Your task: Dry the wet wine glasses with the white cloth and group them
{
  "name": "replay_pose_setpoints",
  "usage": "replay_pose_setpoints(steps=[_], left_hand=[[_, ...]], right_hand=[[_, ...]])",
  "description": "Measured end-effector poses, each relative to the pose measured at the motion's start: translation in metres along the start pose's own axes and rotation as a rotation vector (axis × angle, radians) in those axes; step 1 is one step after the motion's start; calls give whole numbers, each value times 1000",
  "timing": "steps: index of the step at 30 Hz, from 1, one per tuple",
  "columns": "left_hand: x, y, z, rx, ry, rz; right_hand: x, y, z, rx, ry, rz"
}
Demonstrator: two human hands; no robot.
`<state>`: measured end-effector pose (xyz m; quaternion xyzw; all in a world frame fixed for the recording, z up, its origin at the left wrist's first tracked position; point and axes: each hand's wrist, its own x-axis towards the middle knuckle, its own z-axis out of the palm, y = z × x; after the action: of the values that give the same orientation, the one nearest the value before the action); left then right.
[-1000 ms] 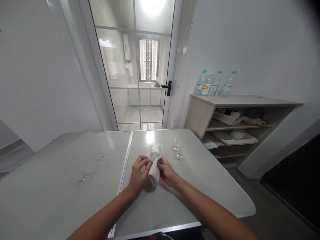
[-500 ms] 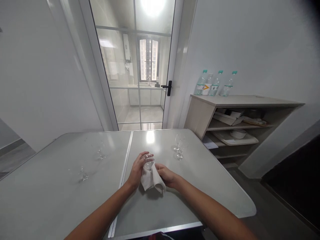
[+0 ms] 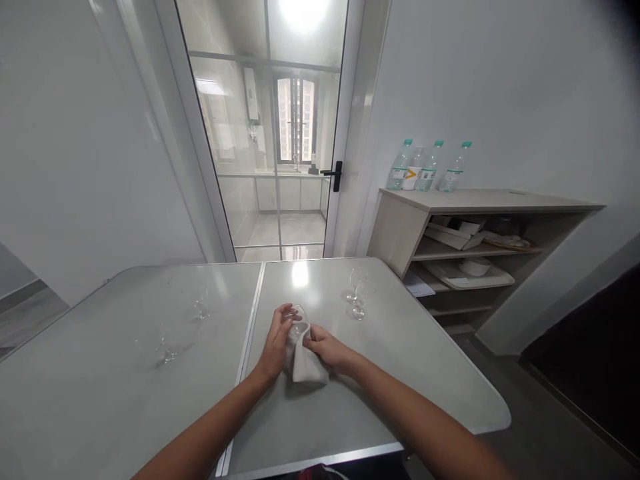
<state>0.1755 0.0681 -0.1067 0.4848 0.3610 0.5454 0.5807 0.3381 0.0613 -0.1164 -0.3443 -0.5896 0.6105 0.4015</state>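
Above the near middle of the table, my left hand point(image 3: 276, 339) is curled round the bowl of a clear stemmed glass point(image 3: 299, 327). My right hand point(image 3: 331, 349) grips a white cloth point(image 3: 309, 368), pressing it against the lower part of the glass. The cloth wraps the stem and foot, which are hidden, and its loose end hangs toward me. Part of the glass rim shows past my left fingertips.
Two clear stemmed glasses point(image 3: 359, 311) are on the right of the grey table point(image 3: 400, 373); more point(image 3: 168, 356) are on the left. A metal seam point(image 3: 249, 330) crosses the tabletop. Behind are a glass door point(image 3: 250, 227) and a shelf unit point(image 3: 400, 230) with several plastic bottles point(image 3: 428, 170).
The cloth has shifted up and round the glass, covering more of it, and its hanging end has folded together. My right fingers have moved slightly left, closer to the bowl.
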Motion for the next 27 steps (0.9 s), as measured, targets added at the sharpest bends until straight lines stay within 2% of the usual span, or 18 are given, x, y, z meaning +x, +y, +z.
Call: replay_pose_setpoints(steps=[3, 5, 7, 9, 12, 15, 17, 20, 24, 25, 27], left_hand=[[3, 5, 1, -129, -12, -54], [4, 8, 1, -212, -60, -62], [5, 8, 0, -257, -94, -68], [5, 5, -1, -257, -72, -74], [5, 0, -2, -220, 24, -68], [4, -1, 1, -211, 63, -41], [3, 1, 3, -234, 64, -39], [4, 6, 2, -283, 84, -94], [8, 13, -2, -391, 32, -187], [9, 14, -3, -406, 13, -197], [9, 16, -4, -406, 2, -182]], right_hand=[[0, 3, -2, 250, -93, 151], [-1, 3, -3, 270, -110, 180], [-1, 2, -3, 208, -111, 146], [-1, 0, 0, 42, -72, 46], [0, -1, 5, -361, 89, -78], [1, 2, 8, -688, 210, -58], [1, 4, 7, -736, 215, -49], [2, 6, 3, -483, 129, -34], [2, 8, -1, 26, -110, 204], [2, 8, -1, 66, -131, 231], [2, 6, 0, -1, -112, 166]])
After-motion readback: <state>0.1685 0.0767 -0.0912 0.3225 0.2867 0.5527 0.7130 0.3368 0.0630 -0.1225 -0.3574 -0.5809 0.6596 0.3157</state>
